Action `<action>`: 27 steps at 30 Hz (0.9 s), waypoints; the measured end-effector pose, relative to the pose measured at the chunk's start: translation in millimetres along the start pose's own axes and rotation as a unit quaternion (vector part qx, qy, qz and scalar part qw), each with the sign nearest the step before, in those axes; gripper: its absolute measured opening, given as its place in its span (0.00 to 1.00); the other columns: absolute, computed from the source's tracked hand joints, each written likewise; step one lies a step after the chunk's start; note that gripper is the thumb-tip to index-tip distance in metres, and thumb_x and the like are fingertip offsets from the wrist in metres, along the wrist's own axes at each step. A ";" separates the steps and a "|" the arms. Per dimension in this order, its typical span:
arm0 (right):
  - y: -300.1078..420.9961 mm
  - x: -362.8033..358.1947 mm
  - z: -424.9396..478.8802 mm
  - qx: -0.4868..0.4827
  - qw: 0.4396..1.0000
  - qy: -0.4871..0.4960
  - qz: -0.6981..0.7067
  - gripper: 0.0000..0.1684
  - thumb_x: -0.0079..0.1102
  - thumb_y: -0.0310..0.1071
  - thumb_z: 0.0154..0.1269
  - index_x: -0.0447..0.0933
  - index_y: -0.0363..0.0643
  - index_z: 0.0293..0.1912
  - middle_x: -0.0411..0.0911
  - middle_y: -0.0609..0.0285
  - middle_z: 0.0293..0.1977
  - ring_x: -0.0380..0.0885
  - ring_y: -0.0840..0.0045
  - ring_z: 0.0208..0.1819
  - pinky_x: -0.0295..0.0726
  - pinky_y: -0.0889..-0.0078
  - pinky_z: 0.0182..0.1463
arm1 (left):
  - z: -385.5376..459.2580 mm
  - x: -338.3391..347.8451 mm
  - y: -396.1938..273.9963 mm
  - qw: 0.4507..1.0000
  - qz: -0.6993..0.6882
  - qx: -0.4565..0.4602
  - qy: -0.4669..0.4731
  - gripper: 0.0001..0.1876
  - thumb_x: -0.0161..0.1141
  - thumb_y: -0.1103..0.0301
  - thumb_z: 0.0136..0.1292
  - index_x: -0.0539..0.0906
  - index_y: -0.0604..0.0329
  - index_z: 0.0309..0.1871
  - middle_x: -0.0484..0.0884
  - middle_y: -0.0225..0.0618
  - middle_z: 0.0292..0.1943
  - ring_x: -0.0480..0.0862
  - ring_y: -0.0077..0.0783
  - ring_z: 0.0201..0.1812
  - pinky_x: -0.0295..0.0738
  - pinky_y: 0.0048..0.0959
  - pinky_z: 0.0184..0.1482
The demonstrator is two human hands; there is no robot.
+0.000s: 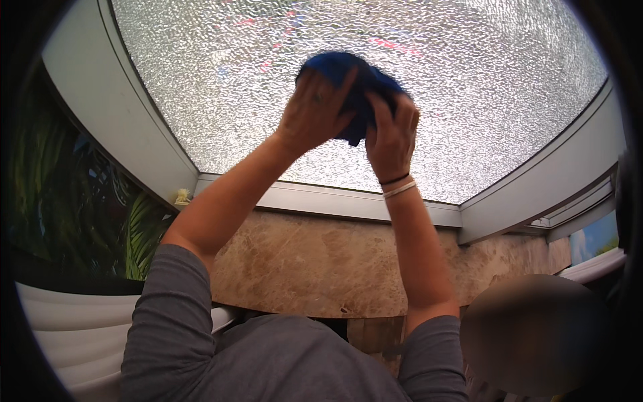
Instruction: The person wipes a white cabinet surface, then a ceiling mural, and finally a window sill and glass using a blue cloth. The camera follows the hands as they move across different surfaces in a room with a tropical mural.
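A bunched dark blue cloth (364, 95) is up against a textured glass window pane (241, 105). My left hand (314, 110) lies over the cloth's left side with its fingers spread, pressing it towards the glass. On the right side, the bent fingers of my right hand (394, 125) grip the cloth's edge. A dark band and a pale band circle my right wrist. Part of the cloth is hidden behind both hands. Both forearms reach up and forward over the window sill.
A light window frame (361, 198) borders the pane. Below it runs a brown marbled stone sill (306, 261). A small pale yellow object (183, 196) sits at the left corner. Left is a dark leaf-patterned surface (135, 236); white fabric (80, 331) hangs below. A blurred round patch covers the lower right.
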State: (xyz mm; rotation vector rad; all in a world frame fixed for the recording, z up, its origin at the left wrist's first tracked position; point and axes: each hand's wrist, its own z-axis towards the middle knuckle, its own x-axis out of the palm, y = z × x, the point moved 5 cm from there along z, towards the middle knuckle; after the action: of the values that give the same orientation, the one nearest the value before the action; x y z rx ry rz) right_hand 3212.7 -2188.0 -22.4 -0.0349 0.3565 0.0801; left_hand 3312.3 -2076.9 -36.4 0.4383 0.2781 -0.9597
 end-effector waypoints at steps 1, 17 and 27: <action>6.8 -5.3 20.4 -0.026 0.999 -0.026 -0.004 0.24 0.62 0.24 0.58 0.82 0.51 0.55 0.72 0.58 0.51 0.70 0.60 0.56 0.75 0.57 0.61 | 14.9 -17.7 10.4 0.999 0.003 -0.013 -0.049 0.43 0.66 0.51 0.60 0.64 0.60 0.76 0.77 0.53 0.50 0.75 0.54 0.58 0.63 0.51 0.70; 51.9 92.8 -93.2 -0.192 0.959 0.191 0.082 0.23 0.58 0.31 0.61 0.81 0.50 0.57 0.69 0.63 0.51 0.71 0.68 0.56 0.73 0.63 0.63 | -159.3 28.9 20.7 0.975 -0.085 -0.142 0.147 0.41 0.64 0.55 0.63 0.64 0.70 0.74 0.68 0.63 0.66 0.69 0.65 0.67 0.60 0.60 0.70; 102.7 86.5 68.2 -0.189 0.974 -0.011 0.123 0.21 0.59 0.28 0.60 0.83 0.43 0.55 0.77 0.56 0.60 0.72 0.61 0.67 0.70 0.53 0.71 | -49.8 -35.3 108.9 0.980 0.031 -0.186 -0.063 0.47 0.57 0.48 0.68 0.50 0.73 0.78 0.68 0.68 0.65 0.65 0.74 0.67 0.45 0.71 0.72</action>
State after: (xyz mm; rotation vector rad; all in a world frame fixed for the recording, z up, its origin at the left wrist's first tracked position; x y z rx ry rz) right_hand 3308.5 -2076.2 9.1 -0.3669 0.3185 0.3928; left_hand 3382.2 -1973.4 -39.8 0.0426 0.3199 -0.8480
